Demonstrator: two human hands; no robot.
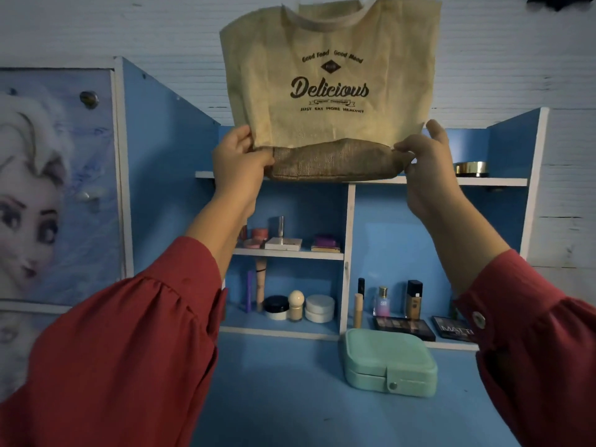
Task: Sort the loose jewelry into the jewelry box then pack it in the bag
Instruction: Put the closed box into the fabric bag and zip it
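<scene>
Fingers of my left hand (pixel 240 156) and right hand (pixel 419 156) pinch the tan bag's (pixel 329 82) bottom corners, raised upright. Closed mint jewelry box (pixel 387 362) sits at desk's (pixel 274 398) back edge.

Gathered red sleeves (pixel 129 333), pale button cuff (pixel 478 318)

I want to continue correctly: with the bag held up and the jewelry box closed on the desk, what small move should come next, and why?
Probably lower the bag onto the desk. The left hand and right hand pinch its bottom corners, and the jewelry box sits snapped shut below.
</scene>
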